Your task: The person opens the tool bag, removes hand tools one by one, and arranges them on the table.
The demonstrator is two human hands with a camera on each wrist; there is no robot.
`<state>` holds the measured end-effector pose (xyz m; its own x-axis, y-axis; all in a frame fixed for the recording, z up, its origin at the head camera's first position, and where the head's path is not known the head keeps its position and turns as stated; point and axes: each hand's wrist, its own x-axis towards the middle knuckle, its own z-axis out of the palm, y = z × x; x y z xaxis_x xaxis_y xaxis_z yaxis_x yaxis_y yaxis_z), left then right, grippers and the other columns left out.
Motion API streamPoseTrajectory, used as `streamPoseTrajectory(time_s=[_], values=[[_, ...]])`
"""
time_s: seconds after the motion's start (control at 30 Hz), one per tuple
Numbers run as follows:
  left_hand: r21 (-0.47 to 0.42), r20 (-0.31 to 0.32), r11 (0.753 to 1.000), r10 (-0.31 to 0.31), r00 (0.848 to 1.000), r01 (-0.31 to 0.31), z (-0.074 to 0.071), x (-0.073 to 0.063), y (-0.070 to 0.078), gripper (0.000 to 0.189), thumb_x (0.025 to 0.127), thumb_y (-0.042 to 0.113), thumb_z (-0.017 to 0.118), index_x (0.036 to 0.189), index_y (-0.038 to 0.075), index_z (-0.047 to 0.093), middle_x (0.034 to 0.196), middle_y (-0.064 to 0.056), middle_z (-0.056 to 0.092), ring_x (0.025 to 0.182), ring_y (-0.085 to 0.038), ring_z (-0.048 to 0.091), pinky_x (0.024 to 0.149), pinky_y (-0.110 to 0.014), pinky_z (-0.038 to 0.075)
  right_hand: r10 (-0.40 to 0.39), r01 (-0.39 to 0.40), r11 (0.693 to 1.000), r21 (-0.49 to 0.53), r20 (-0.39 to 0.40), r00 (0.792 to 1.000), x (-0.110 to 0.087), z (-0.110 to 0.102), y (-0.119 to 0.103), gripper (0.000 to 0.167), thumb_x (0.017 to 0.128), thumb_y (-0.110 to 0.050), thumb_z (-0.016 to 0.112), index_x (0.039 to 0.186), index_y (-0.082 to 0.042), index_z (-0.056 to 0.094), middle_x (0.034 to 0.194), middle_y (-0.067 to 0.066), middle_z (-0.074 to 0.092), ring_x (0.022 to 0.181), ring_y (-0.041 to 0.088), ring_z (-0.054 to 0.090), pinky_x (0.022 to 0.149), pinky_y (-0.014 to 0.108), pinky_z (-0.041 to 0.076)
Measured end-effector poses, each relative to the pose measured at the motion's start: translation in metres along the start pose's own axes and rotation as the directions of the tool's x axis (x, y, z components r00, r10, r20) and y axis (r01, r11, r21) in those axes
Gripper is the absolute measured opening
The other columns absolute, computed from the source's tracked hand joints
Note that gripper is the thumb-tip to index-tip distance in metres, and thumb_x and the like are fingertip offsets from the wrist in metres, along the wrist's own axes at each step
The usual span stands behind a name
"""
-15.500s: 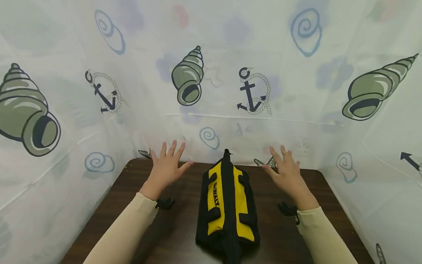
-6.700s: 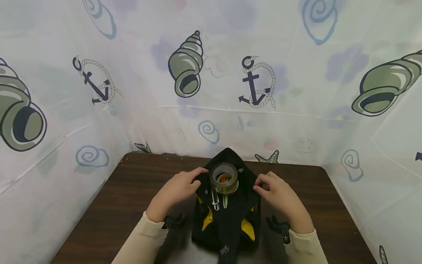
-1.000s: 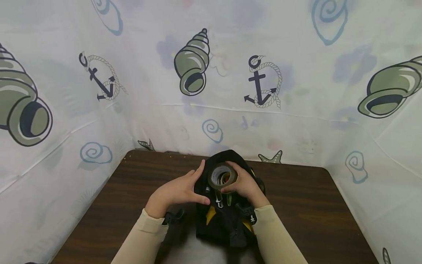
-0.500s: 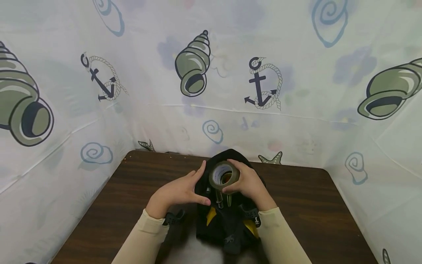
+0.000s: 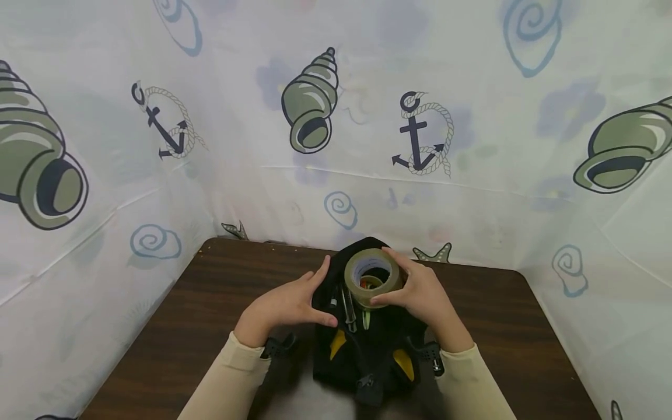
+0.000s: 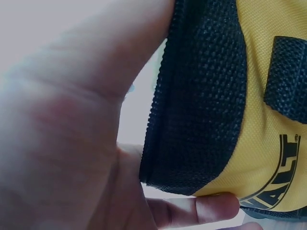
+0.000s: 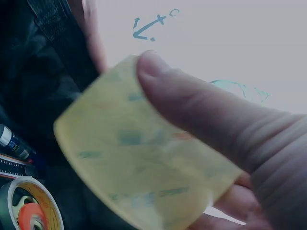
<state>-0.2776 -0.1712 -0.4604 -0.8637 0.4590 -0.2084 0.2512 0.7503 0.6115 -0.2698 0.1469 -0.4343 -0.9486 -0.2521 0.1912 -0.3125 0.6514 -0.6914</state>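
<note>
Three clear letters, "ALT", mark the bag [image 6: 254, 163] the left hand [image 5: 286, 303] grips. The right hand [image 5: 422, 290] pinches blurrily printed tape [image 7: 129, 153].

White, creased sheeting [image 5: 231, 134], printed with green shells [image 5: 310, 105], dark roped anchors [image 5: 415, 140], pale blue spirals [image 5: 341, 210] and small starfish [image 5: 433, 254], encloses the dark brown wood-grain worktop [image 5: 525, 338] at the back and both sides under soft light.

In the head view, the tape [image 5: 362, 296] hides some fingers of the right hand [image 5: 424, 291]; both sleeves [image 5: 226, 379] run off the bottom edge. The left wrist view crops the bag [image 6: 196, 96] and its lettering [image 6: 280, 179]. In the right wrist view, the print [image 7: 141, 199] on the tape is blurred and another roll [image 7: 54, 211] is cut off.
</note>
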Motion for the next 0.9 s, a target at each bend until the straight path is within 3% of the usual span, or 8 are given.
streamPoseTrajectory(time_s=[0.1,0.27,0.6,0.7,0.8,0.9], values=[[-0.001,0.002,1.0,0.003,1.0,-0.003,0.0,0.001,0.001,0.133,0.082,0.075,0.083,0.172,0.049,-0.012,0.182,-0.023,0.016,0.163,-0.047,0.034,0.124,-0.069,0.039,0.009,-0.009,1.0,0.008,-0.056,0.998,-0.008,-0.005,0.0,0.113,0.071,-0.052,0.102,0.167,-0.032,0.046,0.14,0.005,0.073,0.116,0.025,0.073,0.094,0.047,0.06],[0.01,0.0,1.0,0.016,1.0,-0.016,0.002,0.002,0.001,0.133,0.082,0.075,0.083,0.172,0.048,-0.011,0.182,-0.023,0.017,0.165,-0.045,0.031,0.125,-0.067,0.039,-0.01,0.018,0.998,0.052,-0.16,0.987,-0.02,-0.015,0.005,0.113,0.072,-0.044,0.102,0.169,-0.029,0.044,0.156,0.011,0.064,0.135,0.034,0.069,0.104,0.057,0.061],[0.015,-0.02,1.0,0.016,1.0,-0.016,0.0,0.004,0.003,0.133,0.081,0.076,0.083,0.171,0.05,-0.011,0.182,-0.019,0.017,0.165,-0.044,0.032,0.126,-0.067,0.038,-0.023,0.021,1.0,-0.008,-0.362,0.932,-0.035,-0.053,0.02,0.114,0.073,-0.044,0.102,0.169,-0.033,0.042,0.165,0.007,0.057,0.147,0.036,0.059,0.112,0.063,0.053],[0.005,-0.014,1.0,0.01,1.0,-0.01,0.001,0.003,0.003,0.132,0.082,0.074,0.084,0.171,0.05,-0.01,0.182,-0.02,0.017,0.164,-0.044,0.032,0.125,-0.068,0.038,0.021,-0.035,0.999,-0.027,-0.406,0.914,-0.04,-0.06,0.028,0.114,0.073,-0.047,0.102,0.169,-0.032,0.043,0.157,0.011,0.064,0.134,0.033,0.068,0.101,0.044,0.058],[-0.002,-0.009,1.0,0.01,1.0,-0.01,0.002,0.002,0.002,0.132,0.082,0.074,0.084,0.172,0.049,-0.009,0.182,-0.02,0.018,0.164,-0.045,0.033,0.125,-0.069,0.038,0.07,-0.091,0.996,-0.026,-0.44,0.895,-0.041,-0.065,0.038,0.113,0.075,-0.049,0.101,0.169,-0.033,0.042,0.148,0.013,0.07,0.119,0.029,0.071,0.089,0.025,0.052],[0.002,-0.008,1.0,0.015,1.0,-0.015,0.001,0.002,0.003,0.133,0.082,0.075,0.084,0.172,0.048,-0.01,0.182,-0.021,0.018,0.164,-0.045,0.033,0.125,-0.068,0.039,0.095,-0.124,0.992,-0.03,-0.477,0.874,-0.039,-0.07,0.047,0.111,0.077,-0.049,0.1,0.169,-0.032,0.042,0.14,0.014,0.074,0.109,0.027,0.071,0.08,0.018,0.045]])
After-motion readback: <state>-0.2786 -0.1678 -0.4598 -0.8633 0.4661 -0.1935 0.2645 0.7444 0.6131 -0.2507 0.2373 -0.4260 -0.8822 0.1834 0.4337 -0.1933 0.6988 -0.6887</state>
